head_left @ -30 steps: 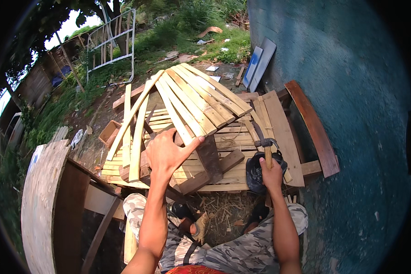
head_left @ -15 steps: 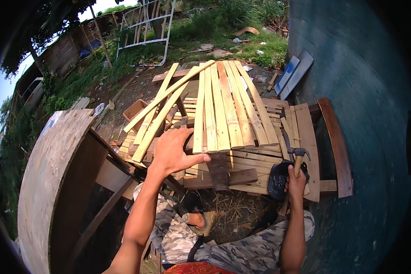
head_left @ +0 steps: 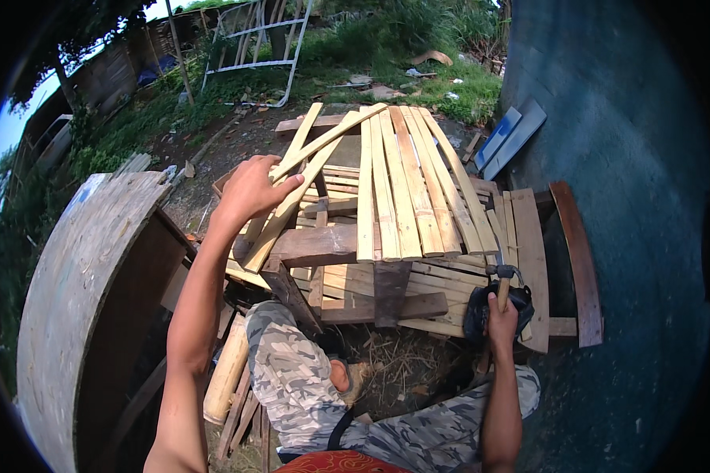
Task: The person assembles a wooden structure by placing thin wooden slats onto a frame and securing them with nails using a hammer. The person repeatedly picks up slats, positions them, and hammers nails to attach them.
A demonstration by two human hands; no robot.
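My left hand [head_left: 250, 191] leaves the slat row [head_left: 406, 209], now untouched, for the loose slats [head_left: 334, 139]; whether those fingers grip, I can't tell. My right hand [head_left: 502, 322] clenches the hammer [head_left: 504, 288].

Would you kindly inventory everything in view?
Fanned wooden slats: about seven, yellowish, centre
Loose wooden slats: three, yellowish, left of centre
Timber frame: one, brown, beneath fanned slats
Wood-handled hammer: one, tan and dark, lower right
Plastic bag: one, black, behind hammer
Weathered wooden board: one, grey, left
Wooden plank: one, reddish-brown, right
Flat panels: two, blue and grey, rear right
Barred metal frame: one, white, rear left
Wall: one, blue-green, right
Camouflage trousers: pair, grey, bottom
Left hand: one, bare, at loose slats
Right hand: one, bare, round hammer
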